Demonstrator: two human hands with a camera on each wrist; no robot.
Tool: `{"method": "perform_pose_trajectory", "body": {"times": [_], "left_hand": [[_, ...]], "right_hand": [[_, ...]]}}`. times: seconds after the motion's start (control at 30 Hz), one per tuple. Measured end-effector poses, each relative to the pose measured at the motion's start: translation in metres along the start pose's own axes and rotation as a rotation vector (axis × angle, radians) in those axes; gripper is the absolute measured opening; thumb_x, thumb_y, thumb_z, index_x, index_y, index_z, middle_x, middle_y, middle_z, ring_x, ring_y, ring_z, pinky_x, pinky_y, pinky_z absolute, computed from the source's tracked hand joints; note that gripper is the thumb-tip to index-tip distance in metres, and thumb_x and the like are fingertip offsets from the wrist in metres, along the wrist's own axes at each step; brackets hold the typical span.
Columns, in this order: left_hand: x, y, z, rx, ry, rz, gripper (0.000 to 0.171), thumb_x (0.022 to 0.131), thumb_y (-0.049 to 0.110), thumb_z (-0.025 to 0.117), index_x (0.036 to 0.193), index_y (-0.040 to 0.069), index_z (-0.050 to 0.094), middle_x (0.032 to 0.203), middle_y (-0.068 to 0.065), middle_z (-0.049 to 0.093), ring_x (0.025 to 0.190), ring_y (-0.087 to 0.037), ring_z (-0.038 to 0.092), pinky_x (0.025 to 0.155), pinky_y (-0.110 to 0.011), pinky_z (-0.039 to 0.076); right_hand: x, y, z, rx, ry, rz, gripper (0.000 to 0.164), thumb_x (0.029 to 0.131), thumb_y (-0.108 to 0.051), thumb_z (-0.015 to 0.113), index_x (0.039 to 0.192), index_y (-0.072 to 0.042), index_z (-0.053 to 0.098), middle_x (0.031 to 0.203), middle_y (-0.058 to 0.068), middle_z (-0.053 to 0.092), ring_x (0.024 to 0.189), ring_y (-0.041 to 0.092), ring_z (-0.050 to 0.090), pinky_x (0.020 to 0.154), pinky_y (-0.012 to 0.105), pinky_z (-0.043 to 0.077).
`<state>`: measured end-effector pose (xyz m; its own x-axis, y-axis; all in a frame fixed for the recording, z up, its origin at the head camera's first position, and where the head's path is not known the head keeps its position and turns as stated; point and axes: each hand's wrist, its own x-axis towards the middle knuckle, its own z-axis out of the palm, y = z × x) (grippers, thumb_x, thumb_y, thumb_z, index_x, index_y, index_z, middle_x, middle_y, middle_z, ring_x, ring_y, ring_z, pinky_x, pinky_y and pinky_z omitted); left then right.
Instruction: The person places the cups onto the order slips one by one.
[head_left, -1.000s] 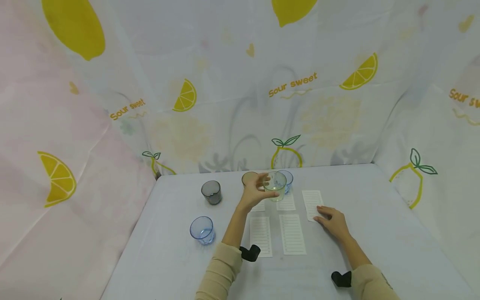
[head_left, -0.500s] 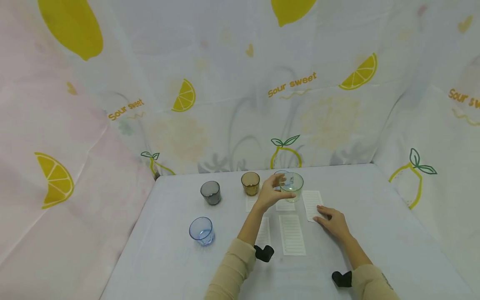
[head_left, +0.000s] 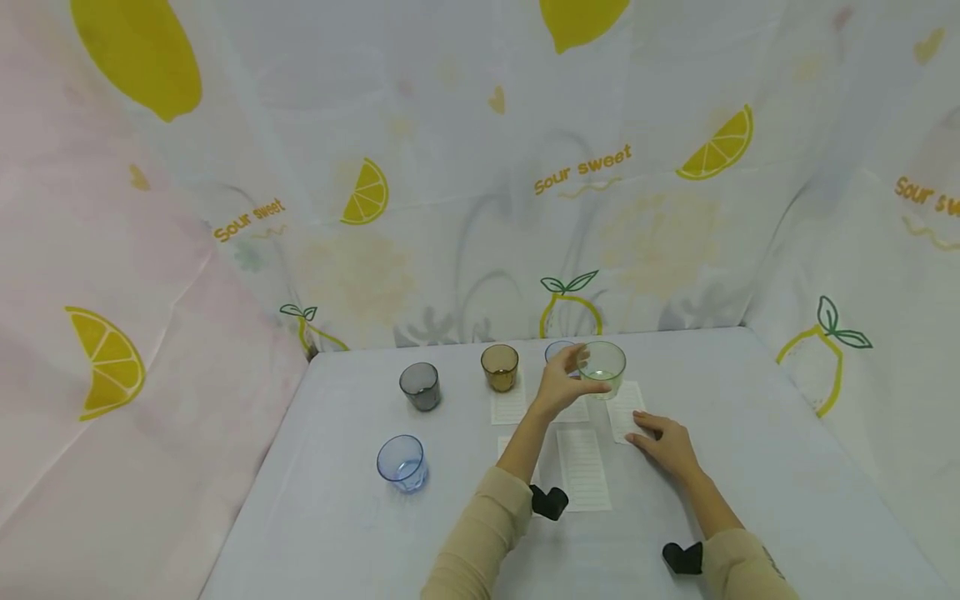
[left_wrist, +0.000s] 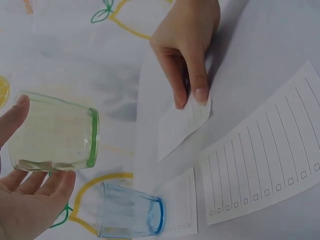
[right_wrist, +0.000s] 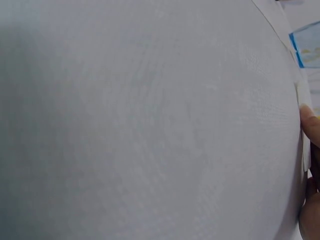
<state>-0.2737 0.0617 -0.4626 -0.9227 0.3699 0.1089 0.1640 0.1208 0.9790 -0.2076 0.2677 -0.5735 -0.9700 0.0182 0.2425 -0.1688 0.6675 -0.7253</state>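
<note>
In the head view, my left hand [head_left: 561, 385] grips a pale green glass [head_left: 603, 372] by its side, fingers on one side and thumb on the other. The glass is raised, overlapping the far end of a lined paper slip [head_left: 624, 421]. In the left wrist view, the green glass [left_wrist: 55, 132] appears tipped sideways, its thick green base toward the table. My right hand [head_left: 666, 448] rests at that slip's right edge, thumb and fingertips touching the paper. A blue glass [left_wrist: 127, 212] stands on another slip, partly behind my left hand in the head view.
An amber glass [head_left: 500, 368] stands at the back on a paper slip [head_left: 508, 407]. Farther left are a grey glass [head_left: 421, 387] and a second blue glass [head_left: 403, 463]. Two more slips lie nearer, one a lined slip [head_left: 584, 471], the other partly covered by my left forearm.
My left hand has carried the green glass rightward, from in front of the back blue glass to over the right-hand slip. The amber glass is now fully visible. My right hand has stayed put.
</note>
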Motion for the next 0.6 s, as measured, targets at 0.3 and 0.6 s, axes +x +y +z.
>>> {"method": "perform_pose_trajectory", "body": {"times": [0.3, 0.6], "left_hand": [[0.005, -0.001, 0.012, 0.0, 0.0, -0.021, 0.077, 0.069, 0.006, 0.082, 0.136, -0.001, 0.044, 0.132, -0.017, 0.054, 0.12, -0.033, 0.052, 0.093, -0.031, 0.049], [0.012, -0.005, 0.025, 0.012, 0.057, -0.033, 0.076, 0.066, 0.005, 0.084, 0.133, -0.001, 0.048, 0.131, -0.017, 0.055, 0.119, -0.035, 0.053, 0.095, -0.031, 0.048]], "right_hand": [[0.0, -0.001, 0.001, 0.002, 0.004, 0.005, 0.04, 0.077, -0.007, 0.075, 0.11, 0.012, 0.062, 0.117, 0.025, 0.06, 0.111, 0.046, 0.053, 0.095, 0.053, 0.042], [0.0, -0.002, -0.001, 0.017, -0.005, 0.0, 0.04, 0.077, -0.006, 0.075, 0.11, 0.013, 0.062, 0.117, 0.027, 0.059, 0.11, 0.047, 0.054, 0.095, 0.053, 0.043]]}}
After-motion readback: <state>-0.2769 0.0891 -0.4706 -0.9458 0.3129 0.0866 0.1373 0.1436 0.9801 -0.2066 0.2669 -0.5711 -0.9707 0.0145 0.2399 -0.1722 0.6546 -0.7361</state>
